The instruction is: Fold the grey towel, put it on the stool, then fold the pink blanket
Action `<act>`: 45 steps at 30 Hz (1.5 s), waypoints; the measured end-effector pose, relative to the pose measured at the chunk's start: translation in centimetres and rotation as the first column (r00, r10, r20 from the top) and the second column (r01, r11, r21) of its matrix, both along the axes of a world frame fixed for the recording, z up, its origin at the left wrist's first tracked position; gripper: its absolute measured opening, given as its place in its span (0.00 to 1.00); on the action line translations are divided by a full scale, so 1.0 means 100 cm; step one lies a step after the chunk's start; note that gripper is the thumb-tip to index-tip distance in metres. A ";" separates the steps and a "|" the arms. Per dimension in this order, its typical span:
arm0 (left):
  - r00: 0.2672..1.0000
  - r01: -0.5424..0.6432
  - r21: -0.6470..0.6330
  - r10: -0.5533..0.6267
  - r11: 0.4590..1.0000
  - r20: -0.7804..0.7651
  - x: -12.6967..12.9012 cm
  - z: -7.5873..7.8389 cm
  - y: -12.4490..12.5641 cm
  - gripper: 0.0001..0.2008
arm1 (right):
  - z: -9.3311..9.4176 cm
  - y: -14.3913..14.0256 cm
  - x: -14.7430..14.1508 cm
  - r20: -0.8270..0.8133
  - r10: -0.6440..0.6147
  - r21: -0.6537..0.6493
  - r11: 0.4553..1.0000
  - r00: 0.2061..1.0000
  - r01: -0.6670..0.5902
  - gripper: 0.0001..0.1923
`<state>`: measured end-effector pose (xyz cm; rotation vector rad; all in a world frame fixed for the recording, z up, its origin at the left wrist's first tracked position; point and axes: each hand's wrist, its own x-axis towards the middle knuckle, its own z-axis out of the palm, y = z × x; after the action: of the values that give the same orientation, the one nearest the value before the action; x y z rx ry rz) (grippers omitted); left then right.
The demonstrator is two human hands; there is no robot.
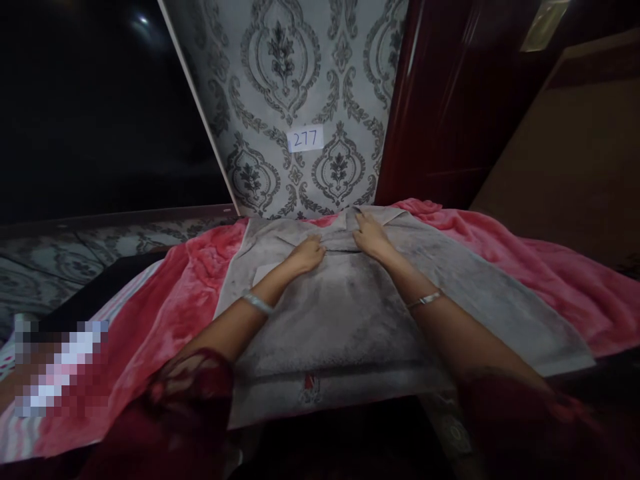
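Note:
A grey plush towel (340,320) lies spread in front of me, with a small red emblem (311,383) near its front edge. At its far part the cloth is wrinkled and partly folded over. My left hand (306,255) is closed on the towel there, its fingers curled into the fabric. A little to the right, my right hand (371,235) pinches the towel close to the far edge. A pale flat patch (267,272) shows beside my left forearm; I cannot tell what it is.
Beneath the towel a pink plush blanket (195,267) drapes over the surface on both sides. Behind stands a patterned wall (280,67) with a paper label (305,138) reading 277. A large dark screen (100,107) is at left, a dark red glossy panel (435,100) and a cardboard box (575,153) at right.

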<state>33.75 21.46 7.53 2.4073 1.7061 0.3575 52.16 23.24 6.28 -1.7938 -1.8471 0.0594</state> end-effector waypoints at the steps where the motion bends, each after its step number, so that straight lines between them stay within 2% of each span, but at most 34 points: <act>1: 1.000 -0.027 0.007 0.027 1.000 -0.001 0.014 -0.003 0.010 0.24 | -0.003 0.007 -0.009 0.018 -0.062 -0.013 0.998 0.998 0.062 0.33; 3: 0.994 -0.105 0.039 0.105 0.994 0.003 0.032 -0.019 0.020 0.24 | -0.021 0.012 -0.022 0.038 -0.157 -0.026 0.987 0.987 0.158 0.30; 5: 0.985 -0.175 0.072 0.175 0.982 0.002 0.038 -0.043 0.019 0.24 | -0.049 0.008 -0.031 0.059 -0.196 -0.044 0.979 0.979 0.198 0.29; 8: 0.979 -0.200 0.097 0.202 0.975 -0.016 0.034 -0.077 0.011 0.24 | -0.086 -0.002 -0.035 0.090 -0.163 -0.101 0.980 0.982 0.172 0.28; 11: 0.983 -0.172 0.114 0.178 0.978 -0.045 0.029 -0.091 0.009 0.23 | -0.100 -0.003 -0.033 0.112 -0.130 -0.134 0.980 0.985 0.145 0.28; 17: 0.977 -0.155 0.139 0.173 0.978 -0.124 0.021 -0.090 0.013 0.25 | -0.099 -0.001 -0.028 0.157 -0.106 -0.126 0.984 0.982 0.127 0.27; 20: 0.970 -0.152 0.148 0.177 0.977 -0.169 0.007 -0.090 0.013 0.28 | -0.102 -0.003 -0.027 0.181 -0.101 -0.113 0.986 0.978 0.122 0.27; 23: 0.957 -0.178 0.120 0.201 0.977 -0.212 -0.021 -0.089 0.014 0.29 | -0.103 -0.005 -0.028 0.189 -0.107 -0.118 0.984 0.976 0.130 0.27; 29: 0.935 -0.315 0.020 0.314 0.949 -0.165 -0.100 -0.087 0.009 0.27 | -0.098 -0.007 -0.030 0.164 -0.105 -0.140 0.982 0.981 0.129 0.27; 33: 0.905 -0.400 0.007 0.396 0.917 -0.154 -0.126 -0.089 0.004 0.28 | -0.093 -0.008 -0.033 0.116 -0.102 -0.154 0.981 0.988 0.119 0.26; 35: 0.901 -0.409 0.011 0.406 0.912 -0.150 -0.128 -0.086 0.004 0.28 | -0.088 -0.007 -0.033 0.105 -0.100 -0.153 0.981 0.989 0.116 0.26; 38: 0.894 -0.428 0.004 0.424 0.904 -0.147 -0.122 -0.074 0.003 0.29 | -0.075 -0.009 -0.026 0.092 -0.099 -0.156 0.981 0.991 0.113 0.28; 41: 0.893 -0.422 0.073 0.428 0.904 -0.137 -0.103 -0.059 -0.014 0.33 | -0.064 -0.031 -0.012 0.108 -0.038 -0.130 0.990 0.993 0.052 0.29; 43: 0.949 -0.259 0.127 0.277 0.957 -0.153 -0.084 -0.055 -0.042 0.34 | -0.065 -0.061 -0.002 0.153 0.057 -0.101 0.994 0.987 -0.042 0.30; 45: 0.980 0.007 0.114 0.015 0.993 -0.197 -0.063 -0.060 -0.079 0.34 | -0.075 -0.098 0.006 0.212 0.154 -0.084 0.987 0.965 -0.139 0.31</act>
<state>27.45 13.58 1.52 2.5990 1.8171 0.2290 52.71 13.44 -1.18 -1.7655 -2.1559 -0.0204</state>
